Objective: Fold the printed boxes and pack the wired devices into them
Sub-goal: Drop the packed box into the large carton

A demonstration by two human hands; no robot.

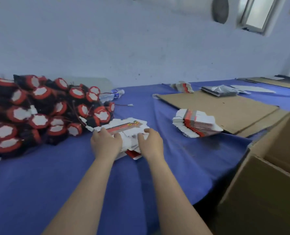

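Blue cloth (56,175) spreads beneath us, and on it our left hand (106,143) and right hand (150,143) rest apart on a stack of flat boxes (129,123) — whether the bent fingers pinch a sheet, we cannot tell. We judge the card light, thin and slippery — best lifted by one edge; the wired devices (39,112) lie piled just left.

Packing workshop: heaped devices (44,114), box stacks (196,126), carton (268,175)

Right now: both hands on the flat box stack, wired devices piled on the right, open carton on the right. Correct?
No. The head view shows the wired devices piled on the left. The left hand and right hand are on the flat box stack, and the open carton is on the right.
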